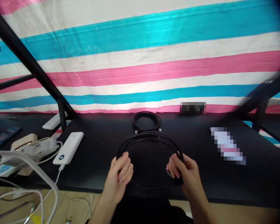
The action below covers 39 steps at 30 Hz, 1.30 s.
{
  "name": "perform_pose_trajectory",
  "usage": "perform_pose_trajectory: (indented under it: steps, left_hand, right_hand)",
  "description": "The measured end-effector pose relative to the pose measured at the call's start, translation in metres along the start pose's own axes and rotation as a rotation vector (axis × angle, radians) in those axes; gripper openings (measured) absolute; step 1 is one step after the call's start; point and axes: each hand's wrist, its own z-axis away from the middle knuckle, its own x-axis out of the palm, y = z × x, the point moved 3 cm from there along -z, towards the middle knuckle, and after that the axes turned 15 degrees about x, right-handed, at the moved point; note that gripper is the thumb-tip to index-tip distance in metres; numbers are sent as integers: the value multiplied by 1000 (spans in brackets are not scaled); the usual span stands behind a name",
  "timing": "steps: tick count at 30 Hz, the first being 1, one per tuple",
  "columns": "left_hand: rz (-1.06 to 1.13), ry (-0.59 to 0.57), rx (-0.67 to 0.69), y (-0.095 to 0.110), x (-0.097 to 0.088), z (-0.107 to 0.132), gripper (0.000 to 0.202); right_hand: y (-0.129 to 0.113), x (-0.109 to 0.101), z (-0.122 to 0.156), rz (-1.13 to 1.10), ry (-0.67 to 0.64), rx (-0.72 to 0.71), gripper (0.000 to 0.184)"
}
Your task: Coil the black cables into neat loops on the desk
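A black cable (151, 135) is looped in several turns and held up over the front of the black table. My left hand (121, 169) is closed around the left side of the loops. On the other side, my right hand (181, 166) grips the same bundle with its fingers curled in, and a small shiny piece, perhaps a plug, shows by its fingertips. Just beyond the held loops lies a second coiled black cable (147, 121) on the table, its two light-coloured plugs at the near side.
On the left are a white power bank (68, 147) with a white lead, a power strip (43, 146) with chargers, and a phone (6, 137). Black metal posts (35, 68) slant up at the sides. A blurred-out flat item (227, 145) lies right. A striped sheet (154, 71) hangs behind.
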Motion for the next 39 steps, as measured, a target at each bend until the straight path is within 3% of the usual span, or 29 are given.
perform_pose_trajectory:
  steps: [4,7,10,18,22,26,30,36,39]
  left_hand:
    - [20,-149,-121,0,3,-1,53]
    - [64,-193,-80,3,6,-2,59]
    - [121,-197,-19,4,8,-2,63]
    - [57,-367,153,10,13,12,69]
    - [-81,-363,215,15,8,18,69]
    - [-131,-390,201,18,2,21,68]
    - [-180,-405,210,15,0,24,67]
    - [-201,-306,45,-4,-5,35,61]
    - [-224,-275,25,-8,-10,41,49]
  right_hand:
    - [4,0,0,-151,35,56,41]
    - [2,4,2,-257,30,81,44]
    - [0,4,3,-317,-5,98,36]
    - [6,-6,3,-74,-62,159,25]
    - [18,-8,0,-29,-37,168,39]
    - [39,-7,-9,-298,-42,242,55]
    - [56,13,-2,-504,-230,458,65]
    - [47,62,33,-549,-565,631,56]
    - [42,64,31,-574,-483,645,49]
